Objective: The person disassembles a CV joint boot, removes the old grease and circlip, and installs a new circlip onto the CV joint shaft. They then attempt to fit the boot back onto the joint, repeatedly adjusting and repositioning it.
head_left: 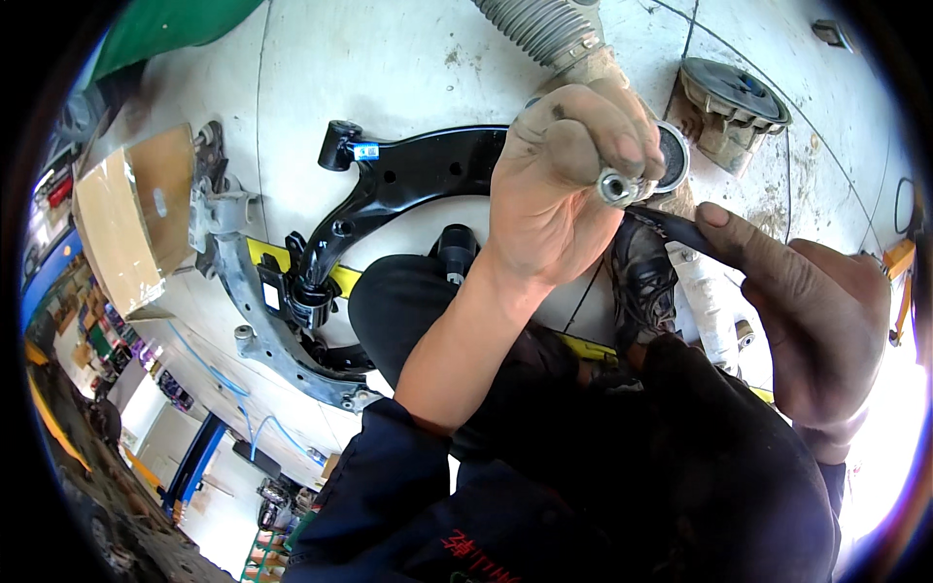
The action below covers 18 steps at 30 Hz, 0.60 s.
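Note:
My left hand (559, 185) is raised, its fingers closed around a metal part whose hollow round end (617, 188) sticks out by the fingertips. To the right, my soiled right hand (816, 311) has a dark slim object (671, 227) at its fingertips, its tip close below that hollow end; its exact kind does not show. Behind my left hand lies a black control arm (418, 160) with a small blue label. A round metal-rimmed bushing (673, 157) shows beside my left hand. Just beyond it are a dirty grey bellows boot (539, 29) and a dusty metal body.
An old grey control arm (253, 291) lies at left, near an open cardboard box (121, 219). A black round-topped mount (736, 102) stands at far right. Beside my knee is a black cylindrical tool (455, 251). A dusty silver tube (709, 306) lies near my shoe (643, 277).

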Tool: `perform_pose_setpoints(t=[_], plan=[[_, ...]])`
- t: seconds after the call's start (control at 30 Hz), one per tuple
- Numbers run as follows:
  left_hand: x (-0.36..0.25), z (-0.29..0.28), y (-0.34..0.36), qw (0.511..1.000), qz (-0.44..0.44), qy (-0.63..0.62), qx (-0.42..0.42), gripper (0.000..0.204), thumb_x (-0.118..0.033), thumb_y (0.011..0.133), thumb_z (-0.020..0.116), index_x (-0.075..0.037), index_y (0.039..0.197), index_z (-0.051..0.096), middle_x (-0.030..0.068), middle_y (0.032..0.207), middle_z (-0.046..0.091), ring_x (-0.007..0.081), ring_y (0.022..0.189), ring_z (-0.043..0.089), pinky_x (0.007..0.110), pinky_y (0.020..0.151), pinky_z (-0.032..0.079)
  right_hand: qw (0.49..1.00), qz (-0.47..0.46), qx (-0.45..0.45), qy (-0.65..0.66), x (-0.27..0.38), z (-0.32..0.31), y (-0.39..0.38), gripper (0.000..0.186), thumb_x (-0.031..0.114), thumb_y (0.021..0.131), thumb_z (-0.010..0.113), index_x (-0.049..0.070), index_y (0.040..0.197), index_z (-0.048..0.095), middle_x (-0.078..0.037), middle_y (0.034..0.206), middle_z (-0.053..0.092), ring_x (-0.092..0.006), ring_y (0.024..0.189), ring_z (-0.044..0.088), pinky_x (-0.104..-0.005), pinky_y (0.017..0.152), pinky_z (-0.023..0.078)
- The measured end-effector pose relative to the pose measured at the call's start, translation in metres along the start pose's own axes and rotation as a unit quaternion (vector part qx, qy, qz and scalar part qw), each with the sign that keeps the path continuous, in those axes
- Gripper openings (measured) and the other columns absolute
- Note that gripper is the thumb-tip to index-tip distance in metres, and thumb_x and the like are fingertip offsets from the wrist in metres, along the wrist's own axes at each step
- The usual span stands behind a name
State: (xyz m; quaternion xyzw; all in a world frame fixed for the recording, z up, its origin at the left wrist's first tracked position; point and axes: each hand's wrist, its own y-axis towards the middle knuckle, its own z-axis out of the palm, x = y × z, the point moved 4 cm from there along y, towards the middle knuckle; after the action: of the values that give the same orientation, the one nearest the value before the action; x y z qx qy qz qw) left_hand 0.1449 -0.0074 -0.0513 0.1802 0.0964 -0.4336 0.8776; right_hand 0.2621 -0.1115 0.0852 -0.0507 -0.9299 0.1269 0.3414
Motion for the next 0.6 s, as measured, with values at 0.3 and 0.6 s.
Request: perform_pose_setpoints(t=[0.3,0.6], plan=[[-0.025,0.001,-0.001,0.972,-0.021,0.231,0.026,0.045,-0.005,0.071,0.082,0.002,0.11,0.061,0.0138,0.107,0.067,0.0213,0.102,0.064,0.035,0.094,0.051,0.988,0.066,-0.113,0.086,0.015,0.025,-0.009,0.042,-0.007,0.085,0.049,-0.004,0.126,0.057,-0.018,0.095,0.069,-0.0205,0.06,0.059,-0.0304,0.059,0.045],[-0.046,0.003,-0.023,0.918,-0.057,0.385,-0.081,0.054,-0.029,0.079,0.081,0.001,0.113,0.053,0.0083,0.094,0.06,0.0153,0.088,0.062,0.025,0.073,0.051,0.911,0.109,0.034,0.396,-0.008,0.088,-0.009,0.019,0.014,0.104,0.04,-0.001,0.114,0.045,-0.008,0.069,0.053,-0.0152,0.06,0.054,-0.028,0.059,0.045]])
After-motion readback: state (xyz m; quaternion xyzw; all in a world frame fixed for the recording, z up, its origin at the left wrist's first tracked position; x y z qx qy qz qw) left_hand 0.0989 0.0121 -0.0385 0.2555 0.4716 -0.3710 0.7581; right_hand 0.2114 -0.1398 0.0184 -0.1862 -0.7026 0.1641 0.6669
